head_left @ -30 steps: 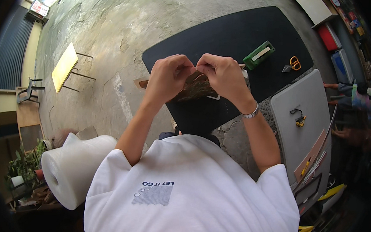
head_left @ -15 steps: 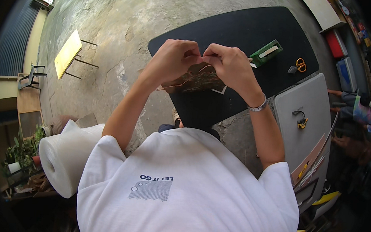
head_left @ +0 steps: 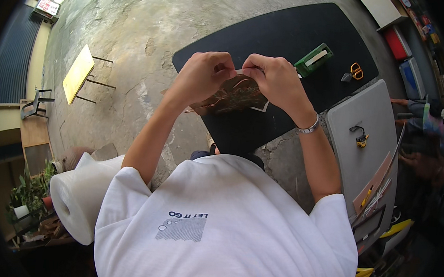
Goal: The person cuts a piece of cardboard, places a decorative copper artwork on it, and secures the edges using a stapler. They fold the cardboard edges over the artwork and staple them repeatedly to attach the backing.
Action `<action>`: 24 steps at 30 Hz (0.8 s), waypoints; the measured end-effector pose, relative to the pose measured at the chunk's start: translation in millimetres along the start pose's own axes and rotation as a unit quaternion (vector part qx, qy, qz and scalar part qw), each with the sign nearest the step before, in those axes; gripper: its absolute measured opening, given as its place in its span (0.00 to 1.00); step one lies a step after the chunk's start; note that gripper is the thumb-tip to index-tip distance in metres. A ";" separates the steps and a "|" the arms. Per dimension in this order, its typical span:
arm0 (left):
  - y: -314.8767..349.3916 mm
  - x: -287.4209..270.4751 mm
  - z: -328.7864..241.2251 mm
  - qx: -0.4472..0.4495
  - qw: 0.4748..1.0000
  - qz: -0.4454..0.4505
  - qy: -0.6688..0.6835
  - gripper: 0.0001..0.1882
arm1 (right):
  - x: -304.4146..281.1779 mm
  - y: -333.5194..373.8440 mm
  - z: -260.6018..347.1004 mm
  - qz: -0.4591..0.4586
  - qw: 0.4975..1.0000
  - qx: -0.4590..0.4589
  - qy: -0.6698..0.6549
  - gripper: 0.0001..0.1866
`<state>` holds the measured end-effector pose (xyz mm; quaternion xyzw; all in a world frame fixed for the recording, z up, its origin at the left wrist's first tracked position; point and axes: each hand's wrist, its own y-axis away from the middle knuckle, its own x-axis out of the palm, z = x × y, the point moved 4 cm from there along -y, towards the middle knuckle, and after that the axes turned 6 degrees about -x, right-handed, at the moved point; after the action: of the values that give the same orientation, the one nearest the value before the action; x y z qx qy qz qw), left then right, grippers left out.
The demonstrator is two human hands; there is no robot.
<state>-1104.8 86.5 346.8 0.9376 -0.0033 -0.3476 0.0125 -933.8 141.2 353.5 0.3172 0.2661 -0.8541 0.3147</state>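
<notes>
Pinched along its upper edge by both hands is a shiny, see-through plastic bag (head_left: 235,96) with brownish, copper-coloured streaks in it. My left hand (head_left: 203,75) grips one end of that edge between thumb and fingers. A short way to the right, my right hand (head_left: 275,80) pinches the other end, and a metal-banded watch sits on that wrist. The bag hangs over the near part of a black table (head_left: 269,35); the hands hide part of its upper edge. Just beyond my right hand stands a green tape dispenser (head_left: 314,60).
Orange-handled scissors (head_left: 356,71) lie at the black table's right. A grey table (head_left: 348,113) beside it carries a small yellow-and-black tool (head_left: 361,140). A bubble-wrap roll (head_left: 89,196) stands at left, a yellow table (head_left: 78,74) farther off. Another person's sleeve (head_left: 431,121) shows far right.
My hands have drawn slightly apart along the bag's edge, leaving a small gap between the fingertips. The whole view has shifted a little.
</notes>
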 end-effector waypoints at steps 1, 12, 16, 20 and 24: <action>-1.4 0.5 0.1 0.004 1.000 -0.001 -0.007 0.04 | 0.0 -1.2 0.1 -0.001 1.000 0.002 0.002 0.06; -1.9 6.1 -11.6 -0.021 1.000 -0.005 -0.012 0.07 | 1.5 -1.6 -7.3 0.000 1.000 -0.001 -0.023 0.07; 0.3 3.2 -10.0 -0.054 0.998 0.015 0.010 0.09 | 1.9 -2.8 -4.8 0.027 0.999 0.015 -0.023 0.06; -4.8 0.9 -9.5 0.010 0.993 0.113 -0.008 0.10 | -2.6 -3.6 1.6 0.063 0.998 0.029 -0.004 0.07; -35.1 4.9 -9.0 0.093 0.955 0.272 -0.069 0.12 | -5.8 -1.0 -2.4 0.059 0.998 0.021 -0.024 0.08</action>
<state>-1095.3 121.6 349.5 0.8720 -0.2915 -0.3928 0.0192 -930.1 145.7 356.3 0.3180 0.2213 -0.8468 0.3645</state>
